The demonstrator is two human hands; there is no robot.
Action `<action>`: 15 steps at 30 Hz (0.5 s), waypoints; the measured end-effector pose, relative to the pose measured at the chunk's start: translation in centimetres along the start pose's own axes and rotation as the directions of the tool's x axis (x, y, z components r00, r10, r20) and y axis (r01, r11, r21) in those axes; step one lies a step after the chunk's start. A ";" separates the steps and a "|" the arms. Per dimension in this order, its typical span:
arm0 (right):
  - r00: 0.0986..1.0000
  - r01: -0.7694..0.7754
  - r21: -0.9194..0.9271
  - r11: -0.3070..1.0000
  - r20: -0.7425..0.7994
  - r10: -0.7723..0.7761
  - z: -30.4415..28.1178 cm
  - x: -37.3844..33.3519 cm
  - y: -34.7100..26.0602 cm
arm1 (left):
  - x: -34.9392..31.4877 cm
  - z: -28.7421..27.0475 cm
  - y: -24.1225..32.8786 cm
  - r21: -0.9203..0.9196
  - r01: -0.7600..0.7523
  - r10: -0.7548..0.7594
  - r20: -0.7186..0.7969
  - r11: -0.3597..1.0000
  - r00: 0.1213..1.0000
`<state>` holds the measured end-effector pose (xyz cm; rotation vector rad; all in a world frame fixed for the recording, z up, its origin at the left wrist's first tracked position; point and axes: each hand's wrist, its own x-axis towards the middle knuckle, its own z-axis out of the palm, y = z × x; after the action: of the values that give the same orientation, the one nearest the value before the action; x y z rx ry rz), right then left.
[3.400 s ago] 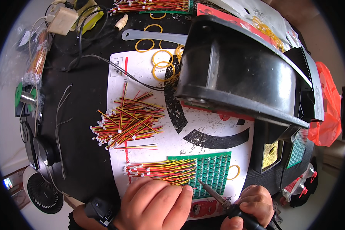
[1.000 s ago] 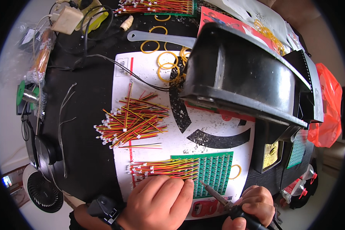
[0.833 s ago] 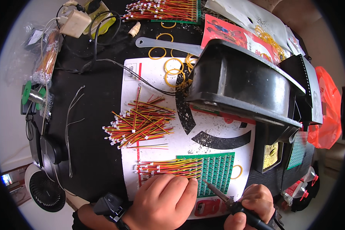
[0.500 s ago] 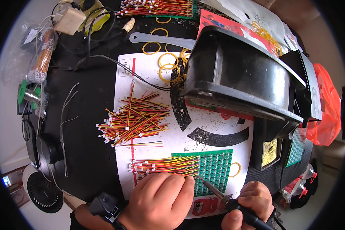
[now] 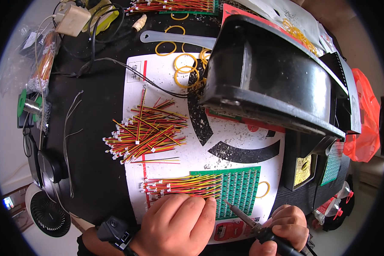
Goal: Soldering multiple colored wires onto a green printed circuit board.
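Head view looks down on a black work mat [image 5: 94, 141] with a white printed sheet [image 5: 226, 170] laid over it. The left hand [image 5: 175, 222] lies palm down at the lower edge of the sheet, fingers curled together and pressing on a row of red, yellow and black wire leads [image 5: 179, 184] whose ends sit along the left side of a green circuit board [image 5: 239, 187]; whether it pinches a single lead cannot be told, since the fingertips cover that spot. The right hand [image 5: 286, 226] is closed around the dark handle of a soldering iron [image 5: 251, 222], held like a pen, with the thin metal tip slanting up and left to the lower edge of the green board, just beside the left fingertips. Above the board, well apart from both hands, a loose heap of the same coloured leads [image 5: 147, 132] lies on the sheet. Yellow rubber bands [image 5: 185, 72] are scattered near the top, one more just beside the board's right edge. A large black hood-shaped housing [image 5: 277, 81] stands over the upper right. A small round fan [image 5: 49, 215] sits at the lower left off the mat, and a green solder spool [image 5: 27, 106] lies at the left edge.
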<state>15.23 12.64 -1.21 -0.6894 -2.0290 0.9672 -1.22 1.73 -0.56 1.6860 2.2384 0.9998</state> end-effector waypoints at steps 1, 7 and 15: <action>1.000 0.000 0.005 1.000 0.001 0.000 -0.1 0.6 -0.1 | 0.0 -0.2 0.0 0.005 0.002 -0.002 0.000 1.000 1.000; 0.957 0.139 0.158 0.978 0.231 -0.173 -1.2 3.0 -0.5 | -0.2 -0.2 0.1 0.012 0.026 -0.026 0.038 1.000 0.999; 0.963 0.158 0.129 0.979 0.200 -0.182 -1.3 2.6 -0.7 | 0.8 -1.8 -1.2 -0.049 -0.041 0.036 -0.091 0.998 0.995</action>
<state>14.77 14.67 0.97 -0.3565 -2.1578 1.0796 -3.34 1.53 0.24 1.7019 2.2224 1.1530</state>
